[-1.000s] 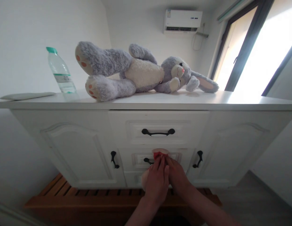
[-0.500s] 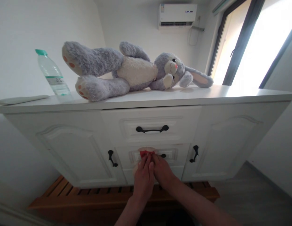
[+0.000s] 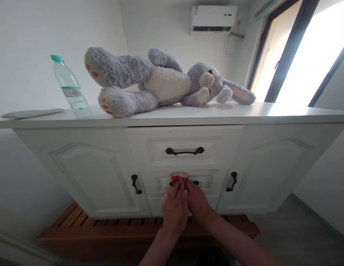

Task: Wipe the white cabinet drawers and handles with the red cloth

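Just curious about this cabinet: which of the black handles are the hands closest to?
The lower middle drawer handle, half hidden behind the left hand and right hand; the top drawer handle and door handles sit clear.

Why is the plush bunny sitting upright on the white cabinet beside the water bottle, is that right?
Not quite. The head view shows the plush bunny lying on its side, not sitting upright. It is on the white cabinet, beside the water bottle.

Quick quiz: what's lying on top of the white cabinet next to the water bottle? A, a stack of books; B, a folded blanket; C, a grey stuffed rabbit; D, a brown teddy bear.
C: a grey stuffed rabbit lies on its side on the cabinet top, right of the bottle.
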Motion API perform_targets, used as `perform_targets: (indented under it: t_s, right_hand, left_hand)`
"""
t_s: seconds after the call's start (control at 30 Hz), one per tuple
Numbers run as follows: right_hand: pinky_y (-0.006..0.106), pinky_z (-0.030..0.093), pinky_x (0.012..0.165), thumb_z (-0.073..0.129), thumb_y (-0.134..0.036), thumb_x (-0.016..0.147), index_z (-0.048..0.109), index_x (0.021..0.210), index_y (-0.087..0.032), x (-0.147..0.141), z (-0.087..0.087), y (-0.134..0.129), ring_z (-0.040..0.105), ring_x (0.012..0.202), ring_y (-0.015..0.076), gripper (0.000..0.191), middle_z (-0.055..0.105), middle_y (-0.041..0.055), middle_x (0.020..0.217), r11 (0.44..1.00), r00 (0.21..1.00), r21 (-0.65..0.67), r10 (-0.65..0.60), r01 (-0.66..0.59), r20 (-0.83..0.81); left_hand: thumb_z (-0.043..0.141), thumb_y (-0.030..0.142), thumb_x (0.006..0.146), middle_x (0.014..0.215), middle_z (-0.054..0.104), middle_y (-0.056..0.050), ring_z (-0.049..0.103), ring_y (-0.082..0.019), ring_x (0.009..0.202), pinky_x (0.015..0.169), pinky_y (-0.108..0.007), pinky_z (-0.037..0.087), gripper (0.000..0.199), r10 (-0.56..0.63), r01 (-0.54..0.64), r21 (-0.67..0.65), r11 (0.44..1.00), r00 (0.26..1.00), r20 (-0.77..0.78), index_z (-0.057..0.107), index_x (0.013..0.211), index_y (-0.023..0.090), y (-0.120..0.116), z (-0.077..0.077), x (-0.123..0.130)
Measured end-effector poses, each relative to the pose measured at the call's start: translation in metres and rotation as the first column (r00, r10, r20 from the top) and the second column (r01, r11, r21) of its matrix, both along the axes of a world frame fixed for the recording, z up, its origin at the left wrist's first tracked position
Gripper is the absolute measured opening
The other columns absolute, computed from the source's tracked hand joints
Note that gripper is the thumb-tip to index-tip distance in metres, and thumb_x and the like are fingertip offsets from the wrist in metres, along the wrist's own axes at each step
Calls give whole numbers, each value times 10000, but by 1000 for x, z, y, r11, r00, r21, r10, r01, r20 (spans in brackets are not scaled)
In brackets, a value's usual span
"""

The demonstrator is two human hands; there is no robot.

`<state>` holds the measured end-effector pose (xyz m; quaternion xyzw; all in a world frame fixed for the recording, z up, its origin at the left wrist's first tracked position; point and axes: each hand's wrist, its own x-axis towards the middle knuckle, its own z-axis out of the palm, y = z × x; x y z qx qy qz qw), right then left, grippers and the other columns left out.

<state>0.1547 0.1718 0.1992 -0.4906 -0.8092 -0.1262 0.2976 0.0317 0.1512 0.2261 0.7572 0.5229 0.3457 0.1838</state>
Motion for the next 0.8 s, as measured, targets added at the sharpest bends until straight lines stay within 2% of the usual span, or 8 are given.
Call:
perform_targets:
  t_s: [0.1,0.2,0.4,0.57,0.63,0.7,0.77,0.8]
  right_hand:
    - [373,581,824,536,-95,923,595,1311,-63,-19,-2,5,667,931,249,394,693,150,1072,999,999,27,-18,17,36]
    - [367,580,828,515,-97,936,613,1291,-60,-24,-3,6,670,928,248,370,699,151,1063,999,998,33,-23,21,58]
    - [400,567,910,482,-113,945,600,1328,-71,1,-1,0,667,1028,258,402,691,166,1173,995,1000,-93,-24,25,6]
    - [397,552,960,479,-88,916,623,1310,-115,21,14,-14,670,1065,252,420,698,150,1181,987,997,-153,-53,45,-49]
    - [412,534,994,464,-92,910,628,1294,-130,34,20,-25,656,1126,264,420,684,157,1232,980,991,-192,-78,55,-113]
    - [421,521,1005,453,-151,932,636,1266,-159,51,21,-40,648,1153,268,381,669,153,1277,965,963,-248,-143,84,-229]
    - [427,510,1003,458,-267,957,654,1211,-190,73,16,-57,657,1136,273,331,683,139,1258,937,902,-325,-247,129,-354]
    - [428,505,1000,464,-336,960,660,1188,-202,83,11,-66,668,1114,276,329,699,130,1229,913,858,-378,-315,156,-406]
  left_hand:
    - [226,452,1014,1553,516,-131,456,-226,1444,1231,-465,362,597,22,-22,-5,1000,998,54,485,1457,148,2,-6,-18]
    - [229,450,1017,1549,523,-121,471,-208,1430,1238,-443,351,588,26,-26,-7,1000,996,88,487,1456,155,1,-9,-21]
    - [225,429,1017,1490,584,-141,514,-236,1393,1219,-475,375,588,12,-15,28,999,995,97,543,1414,135,-1,-1,5]
    - [278,410,1011,1518,559,-124,487,-238,1415,1226,-481,355,544,-89,87,22,996,983,162,505,1451,183,-10,3,12]
    - [326,387,1005,1493,586,-93,501,-221,1397,1219,-464,361,492,-125,123,25,992,955,267,543,1422,242,-21,-11,9]
    - [391,372,988,1391,653,-90,560,-220,1318,1177,-447,401,417,-70,88,-22,996,899,432,647,1297,260,-31,-39,6]
    - [518,355,934,1145,716,-99,650,-223,1100,1062,-414,482,281,170,-42,-214,976,759,628,716,1072,211,-34,-76,5]
    - [611,305,878,1021,714,-76,661,-211,1000,999,-379,508,172,362,-84,-400,913,620,696,704,974,195,-33,-95,5]
